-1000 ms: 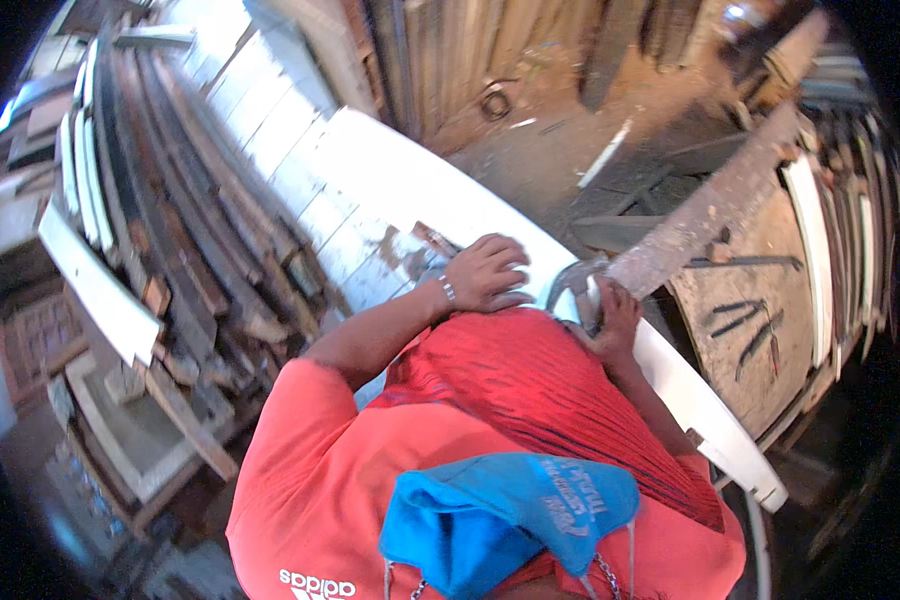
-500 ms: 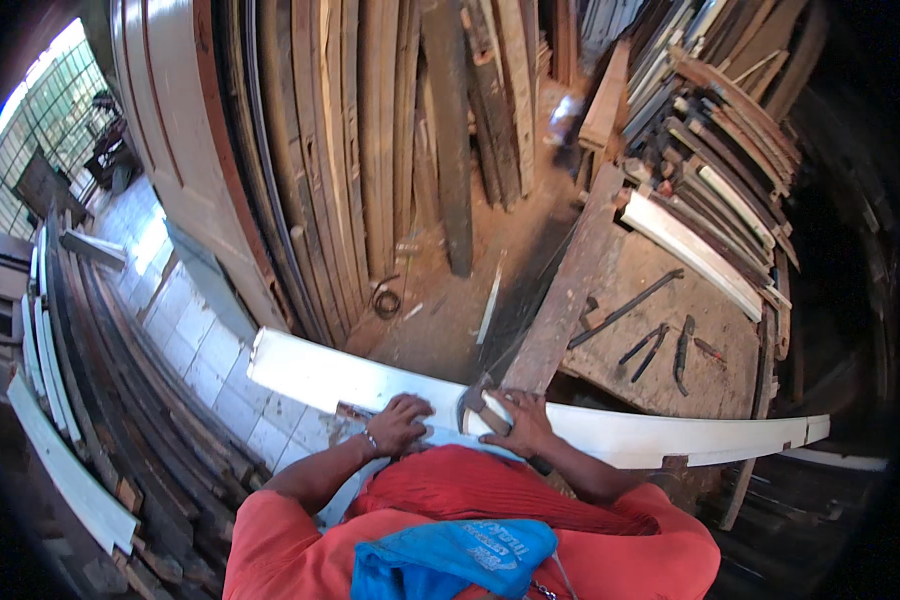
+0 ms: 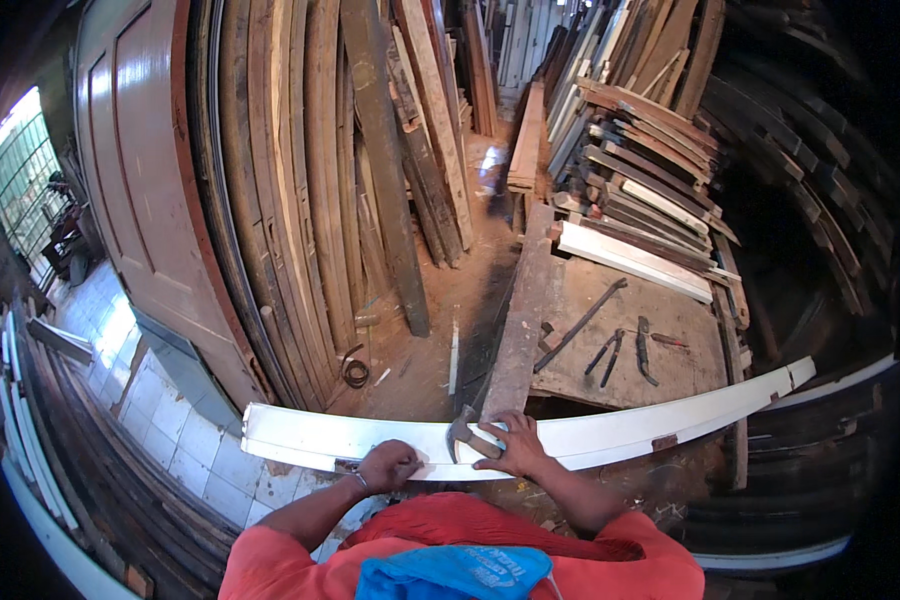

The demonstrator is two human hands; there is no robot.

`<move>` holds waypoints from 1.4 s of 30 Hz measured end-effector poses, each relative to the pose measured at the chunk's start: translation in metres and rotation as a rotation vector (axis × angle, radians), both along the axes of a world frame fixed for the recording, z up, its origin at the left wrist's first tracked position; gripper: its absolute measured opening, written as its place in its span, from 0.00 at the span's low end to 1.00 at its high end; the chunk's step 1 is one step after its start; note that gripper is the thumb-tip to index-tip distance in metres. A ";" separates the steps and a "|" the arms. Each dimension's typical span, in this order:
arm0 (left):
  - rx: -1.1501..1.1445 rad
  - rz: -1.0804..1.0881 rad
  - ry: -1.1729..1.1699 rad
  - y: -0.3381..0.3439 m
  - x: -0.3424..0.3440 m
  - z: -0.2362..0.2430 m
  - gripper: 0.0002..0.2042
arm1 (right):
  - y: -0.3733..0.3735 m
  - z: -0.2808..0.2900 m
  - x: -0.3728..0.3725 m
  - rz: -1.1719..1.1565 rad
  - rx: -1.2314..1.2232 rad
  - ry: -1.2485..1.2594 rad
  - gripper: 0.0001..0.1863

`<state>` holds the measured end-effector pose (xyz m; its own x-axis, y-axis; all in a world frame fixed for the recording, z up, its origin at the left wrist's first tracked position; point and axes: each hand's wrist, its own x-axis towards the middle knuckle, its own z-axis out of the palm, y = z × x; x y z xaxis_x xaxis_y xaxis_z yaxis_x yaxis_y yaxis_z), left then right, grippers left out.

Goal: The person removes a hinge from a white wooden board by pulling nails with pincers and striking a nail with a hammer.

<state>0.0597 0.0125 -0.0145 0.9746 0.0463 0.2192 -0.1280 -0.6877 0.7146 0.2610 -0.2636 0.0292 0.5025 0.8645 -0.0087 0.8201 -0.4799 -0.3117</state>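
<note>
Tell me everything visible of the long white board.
The long white board looks like painted wood and lies crosswise before the person, bowed in this wide view, though the lens may cause that. Brown patches or notches mark its near edge. The left hand is at that edge; the right hand, holding a hammer, is over its middle. What supports it is mostly hidden.
</note>
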 end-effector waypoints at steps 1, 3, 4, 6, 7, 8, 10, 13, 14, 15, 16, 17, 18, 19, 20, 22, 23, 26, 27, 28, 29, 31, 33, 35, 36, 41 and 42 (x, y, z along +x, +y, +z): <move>-0.119 0.156 0.119 -0.004 -0.008 0.014 0.08 | -0.003 0.001 -0.009 -0.052 0.010 -0.034 0.51; -0.219 0.330 0.087 0.007 -0.004 0.043 0.10 | -0.005 0.000 -0.020 -0.177 -0.010 -0.053 0.49; -0.301 0.439 0.097 0.011 -0.009 0.050 0.10 | -0.006 -0.003 -0.027 -0.232 -0.026 -0.054 0.48; -0.140 0.509 -0.043 0.045 -0.020 0.034 0.12 | -0.006 -0.017 -0.034 -0.248 0.088 -0.119 0.45; -0.126 0.579 -0.027 0.055 -0.028 0.042 0.13 | -0.005 -0.019 -0.038 -0.266 0.087 -0.164 0.44; -0.111 0.650 -0.004 0.065 -0.035 0.053 0.14 | -0.005 -0.019 -0.044 -0.283 0.082 -0.206 0.43; -0.243 0.702 -0.133 0.079 -0.046 0.080 0.16 | -0.009 -0.020 -0.054 -0.301 0.112 -0.199 0.38; -0.365 0.705 -0.165 0.109 -0.071 0.082 0.14 | -0.014 -0.042 -0.071 -0.452 0.100 -0.162 0.26; -0.480 0.731 -0.214 0.112 -0.079 0.082 0.14 | -0.005 -0.025 -0.079 -0.472 0.068 -0.112 0.22; -0.562 0.736 -0.233 0.118 -0.087 0.077 0.14 | 0.001 -0.014 -0.086 -0.499 0.056 -0.064 0.20; -0.648 0.737 -0.256 0.121 -0.095 0.072 0.14 | 0.000 -0.018 -0.091 -0.555 0.051 -0.056 0.21; -0.647 0.756 -0.233 0.121 -0.107 0.068 0.14 | 0.003 -0.011 -0.094 -0.586 0.017 0.003 0.23; -0.649 0.768 -0.223 0.122 -0.115 0.065 0.14 | 0.009 -0.006 -0.098 -0.614 -0.023 0.042 0.25; -0.710 0.757 -0.268 0.120 -0.122 0.060 0.15 | 0.011 -0.005 -0.098 -0.621 -0.007 0.053 0.23; -0.689 0.706 -0.312 0.122 -0.130 0.051 0.14 | 0.013 -0.007 -0.101 -0.629 0.007 0.065 0.22; -0.739 0.663 -0.273 0.120 -0.137 0.056 0.13 | 0.018 -0.015 -0.106 -0.689 0.201 0.184 0.20; -0.804 0.660 -0.219 0.115 -0.143 0.058 0.13 | 0.019 -0.019 -0.110 -0.720 0.298 0.244 0.20; -0.875 0.577 -0.204 0.109 -0.151 0.049 0.15 | 0.031 -0.005 -0.118 -0.856 0.361 0.478 0.21; -0.871 0.556 -0.201 0.106 -0.149 0.049 0.14 | 0.036 -0.005 -0.121 -0.826 0.435 0.532 0.20; -0.854 0.547 -0.178 0.103 -0.150 0.048 0.14 | 0.036 -0.003 -0.125 -0.830 0.453 0.561 0.19; -0.837 0.538 -0.154 0.101 -0.150 0.047 0.13 | 0.037 0.000 -0.131 -0.833 0.470 0.590 0.18; -0.844 0.487 -0.189 0.095 -0.146 0.042 0.13 | 0.048 0.016 -0.145 -0.819 0.498 0.633 0.17; -0.845 0.452 -0.155 0.093 -0.139 0.038 0.13 | 0.054 0.025 -0.155 -0.789 0.510 0.665 0.16; -0.855 0.430 -0.139 0.086 -0.132 0.041 0.12 | 0.060 0.038 -0.167 -0.789 0.512 0.709 0.18; -0.781 0.433 -0.131 0.085 -0.130 0.042 0.12 | 0.064 0.044 -0.173 -0.787 0.514 0.732 0.20; -0.632 0.441 -0.135 0.082 -0.124 0.028 0.09 | 0.069 0.053 -0.190 -0.680 0.513 0.728 0.21; -0.614 0.422 -0.132 0.081 -0.124 0.031 0.09 | 0.069 0.057 -0.194 -0.662 0.501 0.720 0.21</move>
<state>-0.0644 0.0938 0.0164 0.8145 0.5611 0.1474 -0.0532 -0.1808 0.9821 0.0670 -0.1946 0.0866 0.8865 0.4128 -0.2091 -0.0051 -0.4432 -0.8964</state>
